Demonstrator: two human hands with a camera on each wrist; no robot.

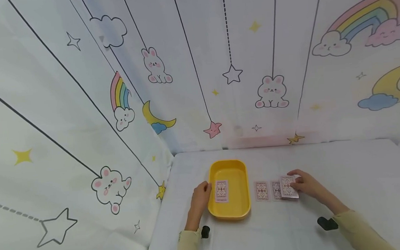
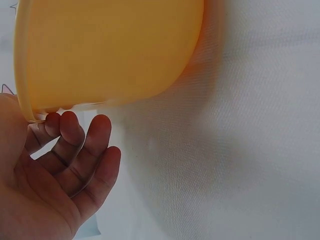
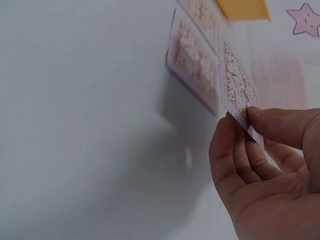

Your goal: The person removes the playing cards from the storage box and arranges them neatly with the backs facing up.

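Observation:
In the head view my right hand [image 1: 306, 184] pinches a playing card [image 1: 288, 187], its patterned back up, between thumb and fingers. The right wrist view shows this card [image 3: 237, 82] tilted and raised over the cloth. It overlaps a second card [image 1: 276, 191] in the head view, and left of that a third card [image 1: 262, 191] lies face down. My left hand [image 1: 201, 195] holds the left rim of a yellow tray [image 1: 230, 212]. Its fingers [image 2: 98, 131] curl under the rim in the left wrist view. Another card [image 1: 221, 191] lies face down inside the tray, toward its left side.
A white cloth [image 1: 268, 235] covers the table. Behind and to the left hang white sheets [image 1: 198, 102] printed with rabbits, stars and rainbows. A black wrist strap piece [image 1: 328, 223] shows at the right sleeve, another [image 1: 205, 231] at the left one.

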